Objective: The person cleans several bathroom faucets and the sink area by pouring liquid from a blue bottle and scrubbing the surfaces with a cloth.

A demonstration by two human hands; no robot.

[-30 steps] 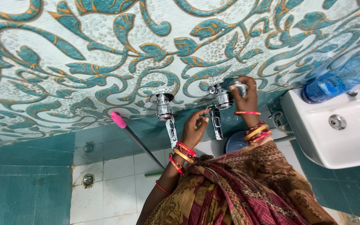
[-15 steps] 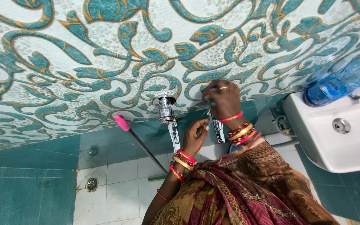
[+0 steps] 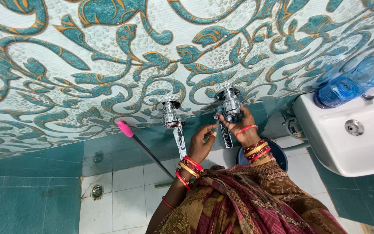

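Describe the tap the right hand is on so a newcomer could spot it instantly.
On the swirling teal-and-white patterned wall, two chrome wall taps sit side by side above the teal tile band. It is the right-hand chrome tap, nearer the white ceramic basin, with the right hand touching it; the left-hand chrome tap is untouched.

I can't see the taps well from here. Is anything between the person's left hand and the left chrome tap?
Nothing visible. The left hand hangs open just right of the left chrome tap, its spout apart from the fingers. The right hand is on the right chrome tap.
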